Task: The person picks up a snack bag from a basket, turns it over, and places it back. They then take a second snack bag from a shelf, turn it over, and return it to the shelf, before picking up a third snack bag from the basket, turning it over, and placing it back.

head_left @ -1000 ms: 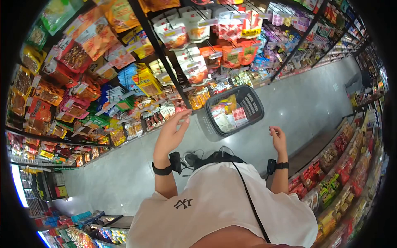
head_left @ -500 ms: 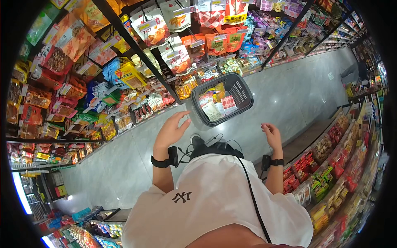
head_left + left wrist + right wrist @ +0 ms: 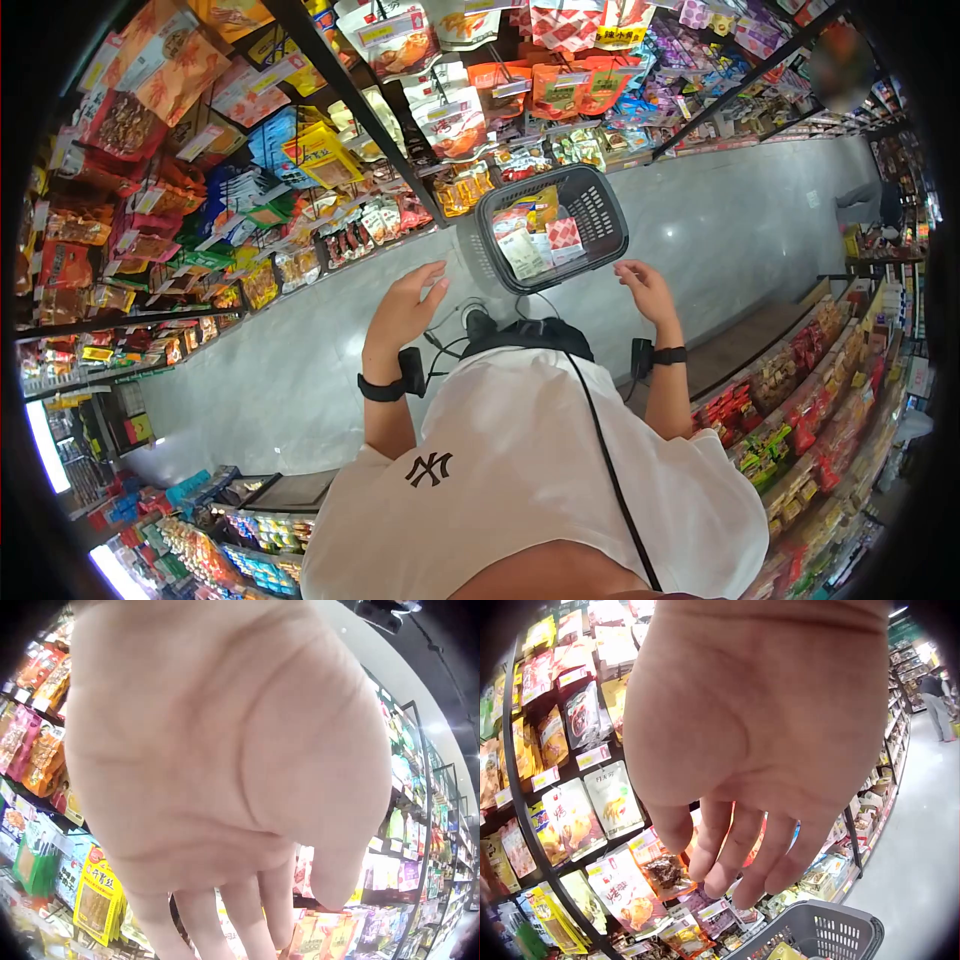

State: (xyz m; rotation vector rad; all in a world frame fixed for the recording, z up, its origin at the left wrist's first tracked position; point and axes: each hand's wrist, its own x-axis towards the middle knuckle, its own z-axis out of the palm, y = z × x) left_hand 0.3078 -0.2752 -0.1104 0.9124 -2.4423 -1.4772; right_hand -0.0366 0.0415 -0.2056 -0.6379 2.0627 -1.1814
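Note:
A dark grey basket [image 3: 612,262] stands on the floor near the shelf foot, holding several packets, among them a red-and-white checked one [image 3: 564,236]. My left hand [image 3: 402,312] is in the air left of the basket, holding nothing, its fingers loosely extended. My right hand [image 3: 650,292] hangs beside the basket's lower right corner; whether it touches the rim I cannot tell. In the left wrist view the left palm [image 3: 225,765] is empty, fingers extended. The right wrist view shows the right palm [image 3: 757,727] empty, fingers slightly bent, above the basket [image 3: 870,930].
Hanging snack bags [image 3: 455,120] fill the rack along the far side. Slanted shelves of packets [image 3: 800,400] line the right. Grey floor [image 3: 720,220] runs between them. Cables [image 3: 440,345] hang near the waist. A person [image 3: 936,705] stands far off in the right wrist view.
The right hand has moved up closer to the basket. The left hand has shifted slightly up. Against the latest earlier frame, basket and shelves appear a little further right and higher.

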